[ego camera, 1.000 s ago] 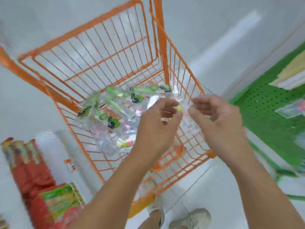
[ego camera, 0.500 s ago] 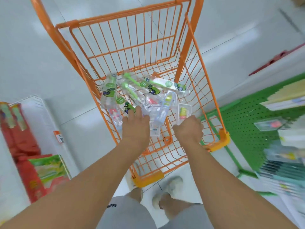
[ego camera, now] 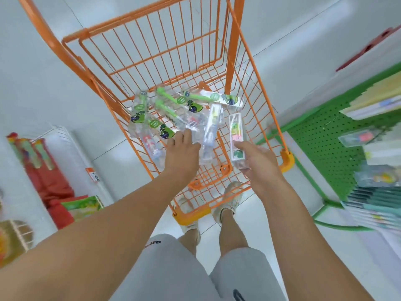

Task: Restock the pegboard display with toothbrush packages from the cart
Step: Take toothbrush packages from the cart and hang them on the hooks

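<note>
Right hand (ego camera: 258,161) grips clear toothbrush package (ego camera: 237,137), long axis pointing away; left hand (ego camera: 181,157), fingers extended, rests on package heap (ego camera: 173,114) in cart (ego camera: 256,83); green pegboard (ego camera: 325,144) lies rightward, nearer right hand

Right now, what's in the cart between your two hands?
In the head view, a clear toothbrush package lies between the left hand and right hand, on the orange cart wires.

Single head-worn view, steeply downward and close over both forearms, into an orange cart (ego camera: 230,61) beneath.
</note>
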The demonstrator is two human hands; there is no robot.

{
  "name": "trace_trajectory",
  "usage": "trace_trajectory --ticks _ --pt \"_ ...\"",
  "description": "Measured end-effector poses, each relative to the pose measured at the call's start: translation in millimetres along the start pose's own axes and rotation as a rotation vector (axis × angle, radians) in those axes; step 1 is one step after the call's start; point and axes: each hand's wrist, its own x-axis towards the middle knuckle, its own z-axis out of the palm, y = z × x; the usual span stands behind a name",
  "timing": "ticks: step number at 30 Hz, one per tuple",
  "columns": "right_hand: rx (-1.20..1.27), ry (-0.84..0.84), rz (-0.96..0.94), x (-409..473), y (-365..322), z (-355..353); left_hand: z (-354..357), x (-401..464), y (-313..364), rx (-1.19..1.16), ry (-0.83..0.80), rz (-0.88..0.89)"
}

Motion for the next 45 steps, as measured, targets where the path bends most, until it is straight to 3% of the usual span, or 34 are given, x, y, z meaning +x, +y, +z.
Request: trace_trajectory --ticks 6,11,16,19,25,33,35,37,40,45 --pt "0.033 -0.049 -0.044 -9 -13 -4 5 3 14 -0.047 -0.191 0.065" --pt "0.086 -0.087 -0.022 -13 -17 -13 4 5 18 -0.219 -0.136 0.045" --pt "0.073 -0.128 -0.114 -23 -26 -30 -43 -6 19 -1.047 -0.071 -0.106" --pt "-0.021 -0.193 -0.213 -31 -34 -37 -73 -17 16 -1.466 -0.159 -0.274" --pt "0.048 -0.280 -0.199 -54 -33 -40 -104 -31 17 -1.834 -0.122 -0.553" --pt "0.334 -0.234 -0.201 -106 -31 -66 -130 -48 31 -2.416 -0.488 -0.402" --pt "0.432 -0.230 -0.195 -121 -28 -81 -141 -47 47 -2.542 -0.477 -0.429" --pt "0.533 -0.221 -0.192 -135 -24 -94 -151 -48 68 -2.590 -0.436 -0.462" --pt "0.632 -0.128 -0.228 -148 -16 -117 -162 -59 104 -2.532 -0.505 -0.422" --pt "0.698 0.019 -0.287 -160 -1 -176 -149 -82 152 -2.077 -0.567 -0.140"
